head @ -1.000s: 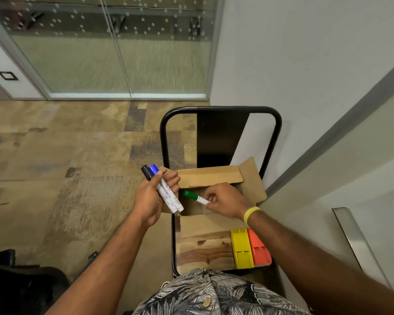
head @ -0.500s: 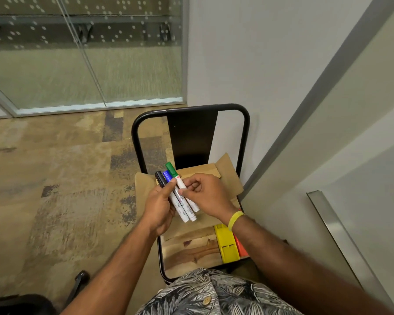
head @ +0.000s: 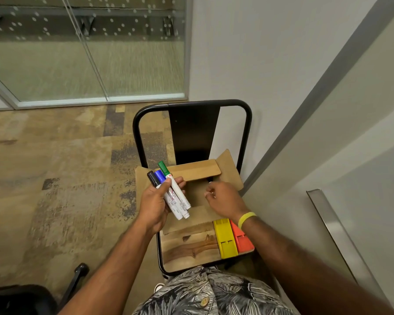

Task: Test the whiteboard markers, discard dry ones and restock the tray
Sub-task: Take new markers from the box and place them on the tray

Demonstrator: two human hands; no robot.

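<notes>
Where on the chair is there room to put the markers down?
The front left of the seat is bare wood, bordered by a flap of the cardboard box, the yellow block and the front rim. The back is crowded: the box fills it, with the right hand above. The orange block sits right of the yellow one.

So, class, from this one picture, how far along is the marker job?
Done: three markers, black, blue and green capped, are out of the open cardboard box. In hand: the left hand grips them while the right hand hovers over the box, holding nothing. Left: testing, discarding, restocking the metal tray; every cap is on.
</notes>
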